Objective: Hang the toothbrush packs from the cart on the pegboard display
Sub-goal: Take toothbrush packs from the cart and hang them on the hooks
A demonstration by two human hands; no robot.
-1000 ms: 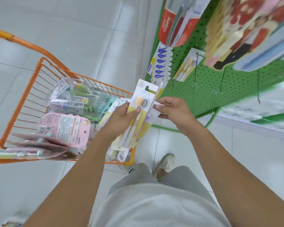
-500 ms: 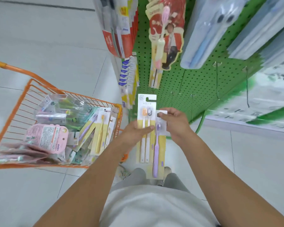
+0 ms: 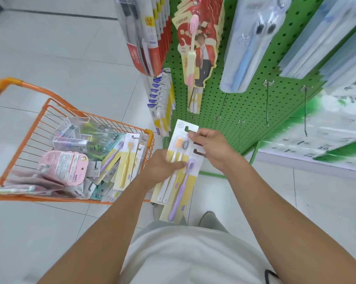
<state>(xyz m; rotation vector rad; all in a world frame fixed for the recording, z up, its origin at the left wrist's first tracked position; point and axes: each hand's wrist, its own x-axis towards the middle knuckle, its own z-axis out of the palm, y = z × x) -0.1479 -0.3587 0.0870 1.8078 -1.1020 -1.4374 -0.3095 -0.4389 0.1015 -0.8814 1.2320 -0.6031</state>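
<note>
Between my hands I hold two overlapping toothbrush packs. The two-brush pack (image 3: 178,144), with an orange and a grey head, lies on top; a purple-brush pack (image 3: 182,193) sits beneath and lower. My left hand (image 3: 162,167) grips both packs at their middle, thumb across the front. My right hand (image 3: 211,147) pinches the packs' top right edge near the hang holes. The green pegboard (image 3: 244,111) stands just beyond, with bare hooks (image 3: 239,132) right behind my right hand. The orange cart (image 3: 19,140) at my left holds several more packs (image 3: 127,162).
Hung toothbrush packs fill the upper pegboard: red ones (image 3: 150,37), a cartoon one (image 3: 195,44), blue ones (image 3: 251,44). Purple-topped packs (image 3: 160,101) hang at the board's left edge. More bare hooks (image 3: 305,111) stick out at right. White floor tiles surround the cart.
My view has tilted up toward the pegboard. Both hands lifted the packs away from the cart toward the bare hooks, and the purple-brush pack slid lower behind the two-brush pack.
</note>
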